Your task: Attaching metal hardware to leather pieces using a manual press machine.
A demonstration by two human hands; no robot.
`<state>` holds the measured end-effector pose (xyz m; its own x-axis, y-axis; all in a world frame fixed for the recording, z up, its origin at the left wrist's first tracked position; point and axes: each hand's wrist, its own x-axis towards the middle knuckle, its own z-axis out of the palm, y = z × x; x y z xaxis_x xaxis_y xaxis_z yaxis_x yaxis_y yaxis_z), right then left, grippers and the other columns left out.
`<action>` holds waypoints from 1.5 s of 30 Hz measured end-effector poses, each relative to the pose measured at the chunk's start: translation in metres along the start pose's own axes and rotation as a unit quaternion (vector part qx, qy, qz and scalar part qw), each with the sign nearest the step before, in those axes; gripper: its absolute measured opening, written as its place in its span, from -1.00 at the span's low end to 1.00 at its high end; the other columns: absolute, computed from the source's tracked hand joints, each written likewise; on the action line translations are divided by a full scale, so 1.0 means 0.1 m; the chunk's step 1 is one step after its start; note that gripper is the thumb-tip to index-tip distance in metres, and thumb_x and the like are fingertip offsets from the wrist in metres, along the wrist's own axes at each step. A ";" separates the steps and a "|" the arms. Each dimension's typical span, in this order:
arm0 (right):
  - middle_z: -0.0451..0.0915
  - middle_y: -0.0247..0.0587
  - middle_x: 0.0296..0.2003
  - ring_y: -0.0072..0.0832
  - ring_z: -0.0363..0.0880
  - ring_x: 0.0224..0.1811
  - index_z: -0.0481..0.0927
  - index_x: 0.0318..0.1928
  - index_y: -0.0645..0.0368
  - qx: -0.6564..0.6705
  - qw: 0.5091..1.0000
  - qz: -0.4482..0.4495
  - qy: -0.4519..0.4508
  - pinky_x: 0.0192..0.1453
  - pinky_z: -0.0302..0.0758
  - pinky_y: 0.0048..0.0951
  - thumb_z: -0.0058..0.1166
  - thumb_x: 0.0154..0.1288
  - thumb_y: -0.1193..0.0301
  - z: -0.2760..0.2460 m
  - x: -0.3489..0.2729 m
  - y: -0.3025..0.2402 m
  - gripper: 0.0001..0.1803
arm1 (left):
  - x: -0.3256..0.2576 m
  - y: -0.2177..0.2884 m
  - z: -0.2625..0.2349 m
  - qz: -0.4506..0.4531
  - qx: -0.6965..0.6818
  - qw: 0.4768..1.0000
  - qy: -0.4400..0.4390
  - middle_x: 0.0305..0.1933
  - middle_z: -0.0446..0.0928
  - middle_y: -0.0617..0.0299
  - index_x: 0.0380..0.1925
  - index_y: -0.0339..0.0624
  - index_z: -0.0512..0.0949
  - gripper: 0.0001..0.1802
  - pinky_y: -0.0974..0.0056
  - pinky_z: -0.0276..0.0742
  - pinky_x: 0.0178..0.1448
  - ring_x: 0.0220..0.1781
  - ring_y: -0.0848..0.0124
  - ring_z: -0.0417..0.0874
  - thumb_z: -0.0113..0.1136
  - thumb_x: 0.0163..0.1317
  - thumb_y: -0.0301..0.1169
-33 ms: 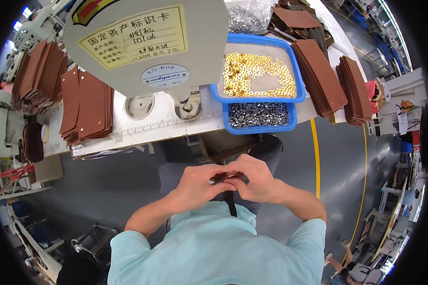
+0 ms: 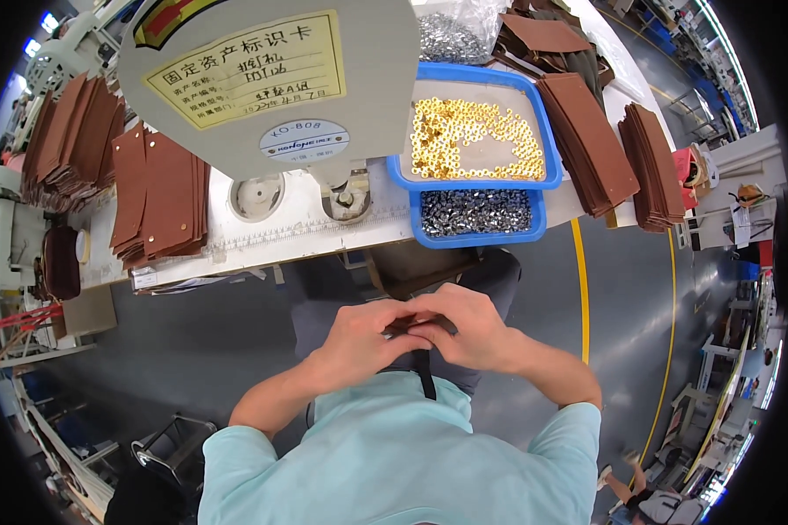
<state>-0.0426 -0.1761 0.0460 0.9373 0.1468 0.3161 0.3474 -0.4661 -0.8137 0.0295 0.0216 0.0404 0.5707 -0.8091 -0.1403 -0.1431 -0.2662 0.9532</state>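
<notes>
My left hand (image 2: 359,337) and my right hand (image 2: 464,328) meet in front of my body, below the table edge and over my lap. Their fingertips and thumbs press together, with the fingers curled. Whatever sits between them, if anything, is hidden by the fingers. Beyond them, on the white table (image 2: 298,245), a blue tray (image 2: 552,140) holds gold-coloured rings (image 2: 438,131). A smaller blue tray (image 2: 477,238) in front of it is filled with dark silvery metal pieces (image 2: 477,210). Neither hand touches the trays.
A grey machine head (image 2: 324,87) hangs over the table, above a round recess (image 2: 256,197). Stacks of brown leather pieces lie at the left (image 2: 162,192) and right (image 2: 587,144). A clear bag (image 2: 455,35) of metal pieces lies behind the trays. Another person (image 2: 665,503) shows at lower right.
</notes>
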 end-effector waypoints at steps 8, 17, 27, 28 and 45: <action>0.77 -0.07 -0.33 -0.28 0.78 -0.30 0.79 -0.13 0.22 -0.249 0.936 0.198 0.153 -0.14 0.66 -0.33 0.41 0.15 0.41 -1.26 0.87 1.05 -0.73 | 0.04 0.13 -0.15 0.037 0.196 0.979 0.037 -0.24 0.64 0.10 0.39 -0.04 0.43 -0.31 0.14 0.62 -0.17 -0.26 0.12 0.70 0.27 0.21 -0.57; 0.73 0.10 -0.40 -0.10 0.75 -0.32 0.81 -0.29 0.24 -0.304 0.924 0.225 0.063 -0.14 0.64 -0.17 0.38 0.07 0.40 -1.50 1.23 1.50 -0.80 | 0.02 0.02 -0.38 -0.021 0.137 0.984 0.113 -0.35 0.52 0.12 -0.11 -0.23 0.72 -0.80 0.16 0.54 -0.24 -0.37 0.23 0.58 0.34 0.34 -0.37; 0.74 -0.10 -0.43 -0.41 0.75 -0.35 0.76 -0.29 0.25 -0.174 0.961 0.149 0.153 -0.17 0.64 -0.42 0.26 0.13 0.50 -0.96 0.92 0.58 -0.87 | 0.01 -0.14 -0.37 -0.110 -0.236 0.962 0.077 -0.10 0.72 0.19 0.20 -0.37 0.56 -0.57 0.39 0.65 0.00 -0.09 0.53 0.70 0.24 0.31 -0.60; 0.74 -0.16 -0.43 -0.51 0.73 -0.36 0.76 -0.30 0.24 -0.105 0.973 0.160 0.128 -0.18 0.63 -0.47 0.27 0.13 0.53 -0.77 0.74 0.37 -0.89 | 0.00 -0.15 -0.34 -0.104 -0.269 0.955 0.070 -0.11 0.72 0.19 0.19 -0.37 0.58 -0.57 0.38 0.65 0.03 -0.09 0.53 0.71 0.23 0.30 -0.60; 0.64 -0.22 -0.22 -0.46 0.64 -0.34 0.74 -0.19 0.24 0.017 0.992 0.126 -0.006 -0.29 0.61 -0.47 0.34 0.21 0.56 0.00 0.13 0.04 -0.85 | 0.00 -0.05 -0.13 -0.103 -0.236 0.965 0.050 -0.12 0.76 0.22 0.11 -0.35 0.67 -0.66 0.40 0.65 -0.02 -0.13 0.57 0.70 0.28 0.35 -0.51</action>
<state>-0.0294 -0.1764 0.0467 0.9946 0.0395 0.0959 0.1033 -0.4590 -0.8824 0.0412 0.0299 0.0387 0.6270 -0.7028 -0.3361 0.3520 -0.1293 0.9270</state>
